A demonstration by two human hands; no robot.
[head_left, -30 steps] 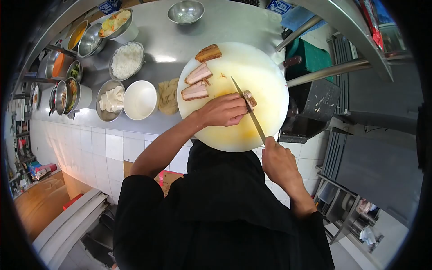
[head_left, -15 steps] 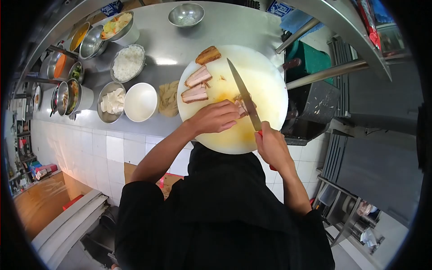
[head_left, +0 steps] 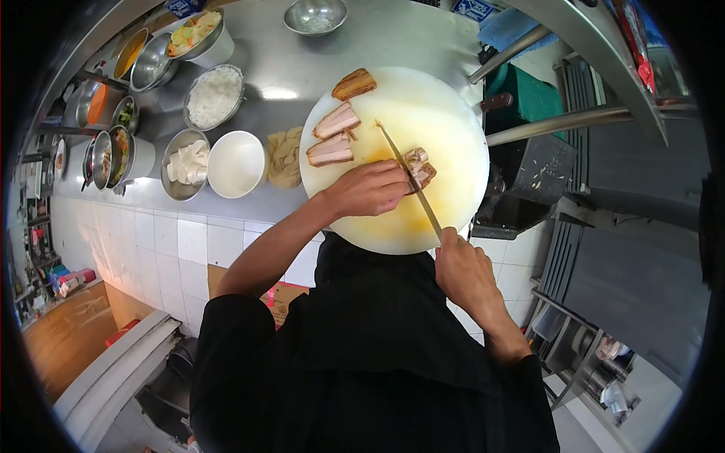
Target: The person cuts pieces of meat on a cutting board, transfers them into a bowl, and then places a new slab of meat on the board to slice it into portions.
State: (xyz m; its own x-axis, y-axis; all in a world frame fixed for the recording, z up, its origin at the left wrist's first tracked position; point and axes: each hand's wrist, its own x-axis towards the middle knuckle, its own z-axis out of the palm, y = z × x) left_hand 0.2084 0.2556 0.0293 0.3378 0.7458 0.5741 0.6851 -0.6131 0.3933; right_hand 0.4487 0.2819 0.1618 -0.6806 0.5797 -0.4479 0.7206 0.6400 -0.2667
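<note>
On a round white cutting board [head_left: 445, 113] my left hand [head_left: 370, 189] presses down on a piece of cooked pork belly [head_left: 418, 167]. My right hand [head_left: 464, 272] grips the handle of a long knife [head_left: 408, 177], whose blade lies against the pork right beside my left fingers. Cut slices show to the right of the blade. Two more pork slabs [head_left: 332, 136] and a browned chunk [head_left: 353, 84] lie on the board's far left part.
Left of the board on the steel counter [head_left: 362, 38] are a noodle pile [head_left: 283, 157], an empty white bowl [head_left: 236, 164], a tofu bowl [head_left: 183, 164], a rice bowl [head_left: 214, 97] and several other metal bowls. A dark bin [head_left: 529, 181] sits to the right.
The knife rose and went forward half a second ago, then came back down through the pork. More cut slices now lie right of the blade. My left hand stayed on the meat.
</note>
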